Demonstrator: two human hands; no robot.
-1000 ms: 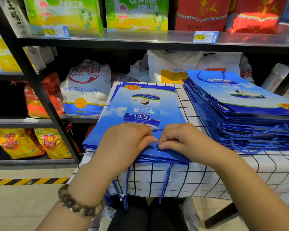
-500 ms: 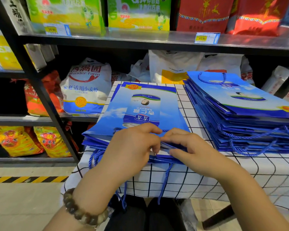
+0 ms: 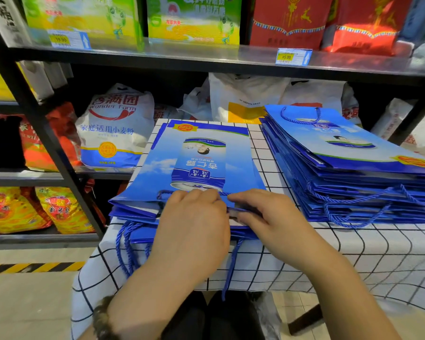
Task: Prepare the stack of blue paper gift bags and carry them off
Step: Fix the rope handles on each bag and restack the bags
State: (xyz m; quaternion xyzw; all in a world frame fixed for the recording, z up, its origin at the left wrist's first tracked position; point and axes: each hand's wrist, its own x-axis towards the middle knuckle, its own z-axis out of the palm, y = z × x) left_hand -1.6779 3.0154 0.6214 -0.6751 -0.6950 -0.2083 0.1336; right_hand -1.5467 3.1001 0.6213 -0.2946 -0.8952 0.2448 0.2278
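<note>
At the front edge of the desk (image 3: pixel 353 256), the smaller stack of blue paper gift bags (image 3: pixel 199 163) lies flat. The left hand (image 3: pixel 194 229) and right hand (image 3: pixel 268 217) each pinch its near mouth edges. Square those edges and gather the dangling rope handles (image 3: pixel 125 241) before lifting, or the glossy bags will likely slide apart.

Near stack of bags (image 3: pixel 201 155): near edge covered by left hand (image 3: pixel 192 229) and right hand (image 3: pixel 270 217). Left fingertips curled out of sight, hold unclear. Right hand pinches top lip, thumb tip partly under it. Right stack (image 3: pixel 353 155) cut by right edge. Top-shelf boxes (image 3: pixel 194 18) cut by top edge. Price tag (image 3: pixel 293 57) small print blurred. Forearms (image 3: pixel 341 290) cut at near edge. Table frame (image 3: pixel 304 320) mostly behind checked cloth (image 3: pixel 353 253).
</note>
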